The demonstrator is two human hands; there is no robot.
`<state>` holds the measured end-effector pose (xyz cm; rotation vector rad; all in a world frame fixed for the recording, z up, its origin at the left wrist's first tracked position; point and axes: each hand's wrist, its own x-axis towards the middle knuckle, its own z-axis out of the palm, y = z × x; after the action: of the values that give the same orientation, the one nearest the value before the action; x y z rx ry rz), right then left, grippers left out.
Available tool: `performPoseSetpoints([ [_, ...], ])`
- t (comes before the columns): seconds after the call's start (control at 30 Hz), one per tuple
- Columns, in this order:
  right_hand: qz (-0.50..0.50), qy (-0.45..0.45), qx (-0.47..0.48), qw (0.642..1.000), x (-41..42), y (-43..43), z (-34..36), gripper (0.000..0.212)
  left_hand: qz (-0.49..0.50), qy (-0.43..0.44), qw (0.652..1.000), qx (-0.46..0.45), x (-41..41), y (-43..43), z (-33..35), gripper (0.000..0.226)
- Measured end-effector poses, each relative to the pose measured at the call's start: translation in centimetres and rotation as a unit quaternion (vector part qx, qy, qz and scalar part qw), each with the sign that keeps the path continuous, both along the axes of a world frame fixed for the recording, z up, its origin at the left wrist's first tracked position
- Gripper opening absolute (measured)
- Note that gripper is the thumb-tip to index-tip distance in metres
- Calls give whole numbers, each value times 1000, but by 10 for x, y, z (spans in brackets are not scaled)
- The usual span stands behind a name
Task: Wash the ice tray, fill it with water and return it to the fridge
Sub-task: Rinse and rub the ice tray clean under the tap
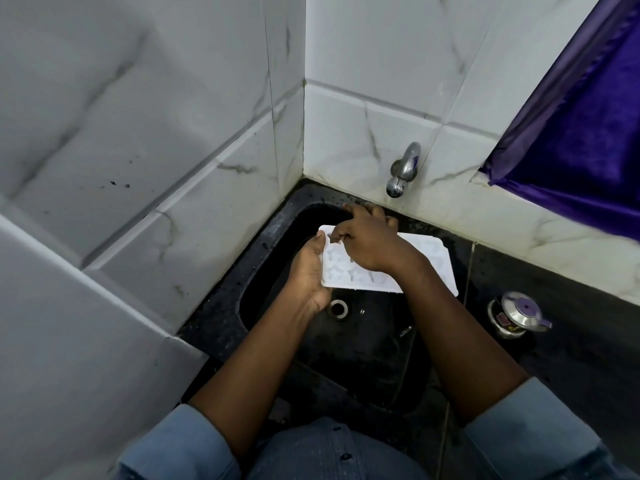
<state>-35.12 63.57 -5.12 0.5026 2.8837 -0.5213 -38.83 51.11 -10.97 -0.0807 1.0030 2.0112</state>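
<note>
**Currently: ice tray [429,268] over sink [263,292]**

Held above the basin, below and in front of the wall tap [403,169], cavities up. Clamped at its left end by the left grip [308,271], thumb on the rim, fingers underneath. Covered across the top by the right grip [367,244], fingers curled over the far edge, thumb on a cavity. Well apart on the worktop [571,323] to the right: steel pot [516,315].

The ice tray [429,261] looks like matt white plastic — the sink [277,244] under it is black speckled stone, wet. Above the sink: polished metal tap [403,169], glossy marbled tiles [363,133], shiny purple cloth [581,126].
</note>
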Motion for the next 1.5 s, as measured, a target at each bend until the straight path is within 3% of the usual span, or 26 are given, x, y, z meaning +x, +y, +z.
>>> performPoseSetpoints([
  [0.4, 6, -9, -15, 1000, 1, -7, 0, 42, 6, -20, 1000, 0, -1, -2, -4, 45],
  [0.57, -3, 30, -42, 999, 6, -3, 7, 40, 2, -38, 999, 5, -4, -4, -3, 62],
  [0.7, -44, 67, -10, 997, 15, 11, 18, 42, 2, -30, 999, -41, -9, -8, -1, 48],
  [1.03, -30, -13, -27, 999, 19, 8, 16, 50, -2, -34, 998, -48, -4, -12, 3, 49],
  [1.33, -25, -11, -31, 999, 21, 7, 10, 52, -6, -24, 998, -53, -6, -15, 2, 56],
  [1.5, -18, -16, -27, 999, 23, 5, 7, 53, 4, -12, 998, -65, -8, -19, 3, 49],
])
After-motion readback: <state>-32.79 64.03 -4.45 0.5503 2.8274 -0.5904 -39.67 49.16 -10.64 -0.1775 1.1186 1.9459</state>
